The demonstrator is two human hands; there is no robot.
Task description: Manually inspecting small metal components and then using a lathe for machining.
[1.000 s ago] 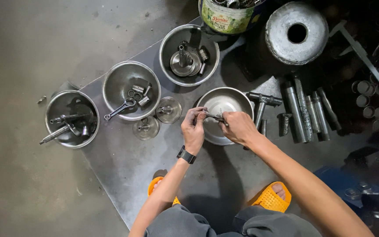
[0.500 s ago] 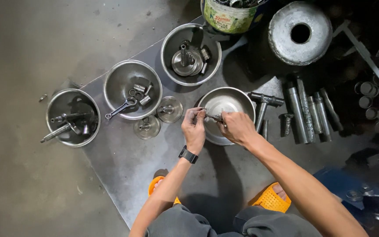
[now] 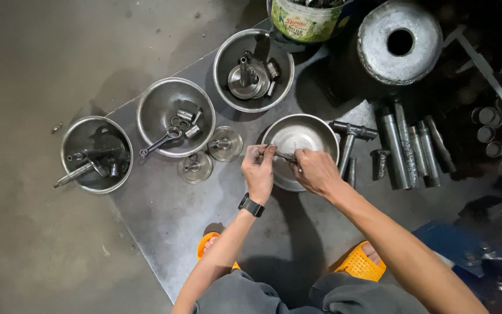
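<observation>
Both hands' grip pinched on small metal part [image 3: 286, 156]: left hand [image 3: 258, 172], right hand [image 3: 316, 171], over bowl [image 3: 321, 125], mid-frame; mid-assembly, steady twist likely next.

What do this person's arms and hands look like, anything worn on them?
Both arms are bare, with no sleeves showing. The left hand has a black wristwatch with a dark band on its wrist. The right hand has no glove, watch or band. No rings can be made out.
</observation>
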